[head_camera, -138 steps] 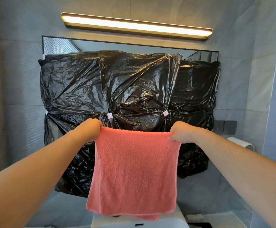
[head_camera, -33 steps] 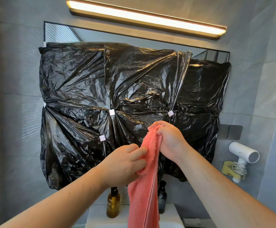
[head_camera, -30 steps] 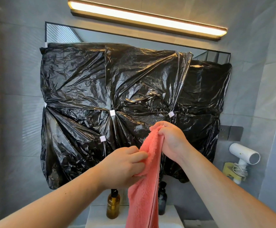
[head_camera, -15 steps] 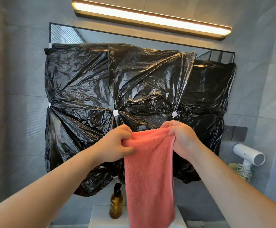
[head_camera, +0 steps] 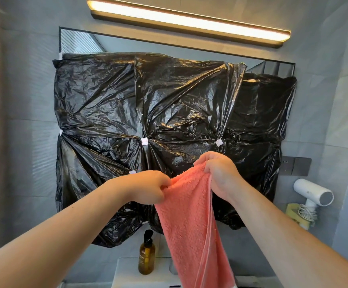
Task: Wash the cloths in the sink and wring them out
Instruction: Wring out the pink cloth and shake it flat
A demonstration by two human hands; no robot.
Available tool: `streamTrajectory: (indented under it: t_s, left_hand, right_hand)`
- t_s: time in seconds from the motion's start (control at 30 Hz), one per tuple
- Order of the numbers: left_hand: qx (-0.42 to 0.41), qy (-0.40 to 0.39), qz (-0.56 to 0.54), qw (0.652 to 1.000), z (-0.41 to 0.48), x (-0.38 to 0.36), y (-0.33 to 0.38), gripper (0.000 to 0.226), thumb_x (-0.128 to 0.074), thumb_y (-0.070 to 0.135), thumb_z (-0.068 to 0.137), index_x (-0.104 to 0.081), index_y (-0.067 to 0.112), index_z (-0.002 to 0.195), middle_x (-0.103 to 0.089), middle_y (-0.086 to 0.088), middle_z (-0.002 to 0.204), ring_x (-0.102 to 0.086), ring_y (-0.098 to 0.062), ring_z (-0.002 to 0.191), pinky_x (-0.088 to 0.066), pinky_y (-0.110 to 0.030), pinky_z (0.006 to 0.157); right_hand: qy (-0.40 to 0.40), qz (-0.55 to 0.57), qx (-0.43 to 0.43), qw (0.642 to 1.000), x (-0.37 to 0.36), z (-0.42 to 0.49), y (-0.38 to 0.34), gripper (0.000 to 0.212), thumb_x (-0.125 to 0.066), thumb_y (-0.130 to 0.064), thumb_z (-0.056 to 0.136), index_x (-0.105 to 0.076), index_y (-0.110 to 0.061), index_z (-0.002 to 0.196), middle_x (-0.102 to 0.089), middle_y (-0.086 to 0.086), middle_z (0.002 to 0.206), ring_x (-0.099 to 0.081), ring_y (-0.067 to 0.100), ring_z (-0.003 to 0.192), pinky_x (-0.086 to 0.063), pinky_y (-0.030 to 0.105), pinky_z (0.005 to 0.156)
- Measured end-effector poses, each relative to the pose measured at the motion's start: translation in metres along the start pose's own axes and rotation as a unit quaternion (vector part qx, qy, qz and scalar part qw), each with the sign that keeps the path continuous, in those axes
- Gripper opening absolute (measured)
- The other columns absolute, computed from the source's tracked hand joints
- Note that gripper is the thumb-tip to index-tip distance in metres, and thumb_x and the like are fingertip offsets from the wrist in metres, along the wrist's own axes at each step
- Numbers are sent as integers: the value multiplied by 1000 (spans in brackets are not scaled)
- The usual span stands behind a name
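Salmon-pink terry cloth [head_camera: 191,221] held up mid-frame by both hands, in front of crinkled black plastic sheeting [head_camera: 127,100].
Left hand [head_camera: 148,187]: fingers [head_camera: 164,183] curled, pinching the cloth's top edge at its 10 o'clock corner. Right hand [head_camera: 218,175]: curled tight on the 1 o'clock corner, slightly higher. Top edge bunched between them; cloth hangs in folds toward 6 o'clock, over the white counter [head_camera: 125,275]. Amber pump bottle [head_camera: 146,259] on the counter, at the cloth's 9 o'clock.
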State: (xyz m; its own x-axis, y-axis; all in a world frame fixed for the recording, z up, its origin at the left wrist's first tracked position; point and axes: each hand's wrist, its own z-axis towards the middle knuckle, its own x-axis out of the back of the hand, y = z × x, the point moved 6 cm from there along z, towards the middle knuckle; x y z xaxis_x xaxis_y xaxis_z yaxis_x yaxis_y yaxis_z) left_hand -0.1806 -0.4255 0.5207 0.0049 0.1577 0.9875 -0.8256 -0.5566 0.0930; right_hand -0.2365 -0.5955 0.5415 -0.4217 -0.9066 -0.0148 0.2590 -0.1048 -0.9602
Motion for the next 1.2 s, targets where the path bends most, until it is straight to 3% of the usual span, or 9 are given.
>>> streamTrajectory:
  t_s: [0.13, 0.27, 0.4, 0.5, 0.63, 0.77, 0.87, 1.07, 1.2]
  left_hand:
    - [-7, -95, -165, 982, 3, -18, 1, 32, -52, 27, 64, -52, 1, 84, -47, -7, 83, -43, -22, 78, -37, -42, 78]
    - [-35, -180, -147, 972, 1, -40, 4, 42, -60, 25, 71, -68, 10, 109, -69, -10, 113, -63, -28, 110, -48, -49, 102]
    - [-111, -51, -37, 992, 1, -27, 8, 16, -56, 24, 77, -62, 19, 91, -65, 2, 99, -61, -21, 89, -54, -47, 89]
    - [-176, 9, -135, 975, -8, -9, 22, 6, -71, 13, 82, -67, 16, 80, -69, 1, 92, -66, -21, 87, -54, -44, 84]
    - [-156, 22, -207, 966, -16, 12, 33, 22, -84, 8, 76, -63, 2, 77, -65, -13, 80, -63, -28, 70, -53, -41, 66]
    - [-133, 28, -162, 977, -14, 23, 29, 30, -86, 15, 75, -57, 21, 73, -56, 11, 76, -53, -2, 66, -43, -20, 60]
    - [-105, -6, -110, 988, -12, 21, 17, 35, -78, 25, 81, -49, 17, 65, -43, 4, 68, -41, -10, 58, -33, -27, 56]
    - [-9, 121, -69, 990, -1, 23, -23, 44, -71, 38, 85, -56, 6, 60, -58, -10, 93, -56, -21, 77, -45, -39, 74]
    - [46, 176, -316, 931, -3, 14, -46, 32, -78, 26, 85, -62, 5, 68, -61, 1, 96, -58, -10, 87, -43, -34, 87]
  right_hand:
    - [9, 2, -1, 1000, -3, -1, 1, 38, -29, 24, 69, -59, 0, 72, -55, 19, 87, -50, 25, 71, -41, 33, 57]
    - [7, -25, 2, 1000, -5, 1, 3, 37, -30, 22, 69, -59, -1, 71, -54, 16, 83, -49, 23, 69, -37, 31, 57]
    - [17, -48, 4, 999, 2, 4, 4, 37, -30, 22, 68, -59, -1, 71, -53, 16, 83, -49, 24, 70, -39, 31, 57]
    - [26, -59, 7, 998, 8, 7, 7, 37, -31, 20, 66, -60, -3, 69, -54, 15, 81, -50, 26, 71, -39, 32, 57]
    - [22, -73, 8, 997, 5, 9, 8, 35, -36, 17, 65, -60, -9, 62, -51, 10, 67, -45, 21, 58, -35, 28, 52]
    - [26, -62, 2, 998, 5, 10, 9, 37, -34, 16, 61, -60, -11, 58, -50, 10, 67, -44, 20, 58, -34, 28, 51]
    - [21, -45, 3, 999, 6, 9, 9, 37, -32, 17, 61, -57, -9, 58, -49, 11, 70, -42, 22, 61, -32, 29, 53]
    - [3, 7, 14, 1000, 10, 3, -1, 35, -30, 20, 66, -57, -3, 69, -51, 12, 71, -43, 23, 65, -32, 32, 57]
    - [-26, 106, -8, 994, 14, 4, -2, 38, -35, 24, 75, -59, -2, 88, -59, 17, 88, -54, 25, 75, -44, 35, 64]
